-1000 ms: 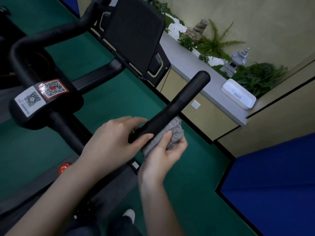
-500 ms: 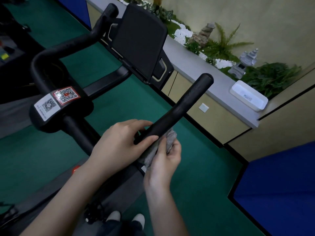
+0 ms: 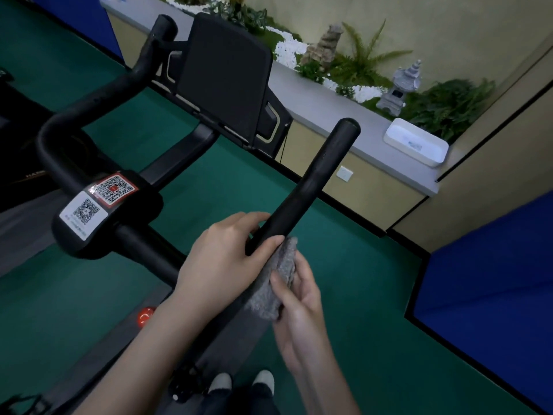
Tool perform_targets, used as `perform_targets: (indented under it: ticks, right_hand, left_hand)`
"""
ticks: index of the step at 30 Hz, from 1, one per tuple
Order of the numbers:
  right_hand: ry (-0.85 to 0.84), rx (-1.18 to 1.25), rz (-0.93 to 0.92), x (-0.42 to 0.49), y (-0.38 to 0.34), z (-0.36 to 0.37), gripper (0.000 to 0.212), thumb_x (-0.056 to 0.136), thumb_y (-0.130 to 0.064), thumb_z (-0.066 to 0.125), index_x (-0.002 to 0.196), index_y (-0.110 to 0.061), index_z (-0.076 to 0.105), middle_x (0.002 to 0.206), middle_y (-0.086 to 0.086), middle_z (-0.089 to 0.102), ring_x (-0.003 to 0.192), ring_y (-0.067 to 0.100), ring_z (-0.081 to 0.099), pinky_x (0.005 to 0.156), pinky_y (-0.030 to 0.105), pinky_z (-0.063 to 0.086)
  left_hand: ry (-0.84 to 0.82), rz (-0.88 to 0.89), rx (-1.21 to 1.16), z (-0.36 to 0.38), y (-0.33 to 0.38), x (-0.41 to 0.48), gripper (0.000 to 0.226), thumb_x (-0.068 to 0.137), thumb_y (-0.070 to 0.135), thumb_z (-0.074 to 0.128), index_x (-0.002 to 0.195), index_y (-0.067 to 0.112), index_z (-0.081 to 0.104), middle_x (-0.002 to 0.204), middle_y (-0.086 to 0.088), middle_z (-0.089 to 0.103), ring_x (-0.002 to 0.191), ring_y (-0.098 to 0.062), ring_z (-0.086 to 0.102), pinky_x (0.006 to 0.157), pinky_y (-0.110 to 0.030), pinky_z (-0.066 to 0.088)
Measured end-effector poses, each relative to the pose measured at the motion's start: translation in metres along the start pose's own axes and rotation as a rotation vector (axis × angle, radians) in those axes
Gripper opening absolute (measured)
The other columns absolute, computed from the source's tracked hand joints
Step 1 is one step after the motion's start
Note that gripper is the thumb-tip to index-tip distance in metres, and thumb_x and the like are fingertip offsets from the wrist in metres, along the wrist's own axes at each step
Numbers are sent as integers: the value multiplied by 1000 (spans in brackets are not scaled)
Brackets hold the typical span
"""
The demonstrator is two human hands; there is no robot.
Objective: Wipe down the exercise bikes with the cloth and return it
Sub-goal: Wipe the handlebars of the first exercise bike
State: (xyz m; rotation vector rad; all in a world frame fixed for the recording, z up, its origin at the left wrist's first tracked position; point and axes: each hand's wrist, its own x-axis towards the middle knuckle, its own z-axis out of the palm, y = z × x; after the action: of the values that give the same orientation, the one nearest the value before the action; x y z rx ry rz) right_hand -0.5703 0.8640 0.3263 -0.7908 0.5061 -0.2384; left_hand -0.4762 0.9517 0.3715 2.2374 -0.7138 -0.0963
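Green floor (image 3: 344, 295) | left hand (image 3: 221, 259) still grips handlebar (image 3: 311, 187) | right hand (image 3: 299, 304) pinching cloth (image 3: 269, 283), slid lower

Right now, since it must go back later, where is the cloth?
Head view, lower centre: the cloth is pinched in the right hand, under the near end of the handlebar that the left hand grips.

Speckled grey cloth (image 3: 276, 283), black handlebar (image 3: 311, 187), black screen (image 3: 227, 76), white label (image 3: 83, 212) with black QR code, red-edged QR sticker (image 3: 113, 188), deep green floor (image 3: 359, 310), blue panel (image 3: 493, 280), white tray (image 3: 416, 142), orange-red knob (image 3: 145, 316), green ferns (image 3: 449, 100), white pebbles (image 3: 288, 49)
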Motion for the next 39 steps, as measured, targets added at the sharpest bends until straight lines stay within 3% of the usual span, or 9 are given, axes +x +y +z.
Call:
perform_targets:
  ticks: [11,18,24,28,31,35,39]
  right_hand:
    - [-27,-238,47,12,-22,1,47,89,13,52,130,-9,49,126,17,61,116,27,59,100,39,49]
    - [-121,-398,49,22,-35,-9,44,88,13,54,114,-22,57,106,-4,72,103,11,66,86,24,54]
    - [-209,-372,52,22,-35,-19,43,92,3,53,130,-15,49,122,6,65,115,18,61,97,33,50]
    - [-265,-321,161,24,-32,-20,48,95,2,49,137,-20,43,131,-1,61,122,16,56,103,41,46]
    - [-289,-396,160,30,-41,-19,40,93,4,52,121,-25,53,122,-4,66,115,13,60,98,34,50]
    - [-127,-311,77,51,-59,-21,36,91,7,54,119,-15,57,118,3,68,107,12,65,88,24,53]
    - [-223,-400,12,48,-57,-16,34,93,7,50,111,-21,59,103,-13,73,102,3,66,79,14,52]
  left_hand:
    - [14,44,-6,2,-3,0,39,88,43,60,121,22,64,96,7,66,84,-16,63,73,-41,54]
    - [53,47,45,1,1,-3,40,87,47,58,118,23,66,93,9,63,79,-15,63,66,-39,53]
    - [45,20,77,1,6,-3,40,88,48,57,120,26,64,98,13,62,84,-13,63,70,-39,53]
    - [42,1,84,1,7,-3,39,88,48,59,121,27,63,97,13,62,84,-12,63,72,-39,54]
    - [46,-11,77,1,9,-3,41,89,51,58,121,26,64,97,13,62,85,-12,63,74,-39,54]
    - [39,-24,73,1,10,-3,43,86,50,58,121,26,64,100,14,63,89,-11,64,74,-38,54]
    - [35,-26,87,-1,11,-2,44,86,50,57,122,26,64,101,14,64,88,-11,64,73,-38,53]
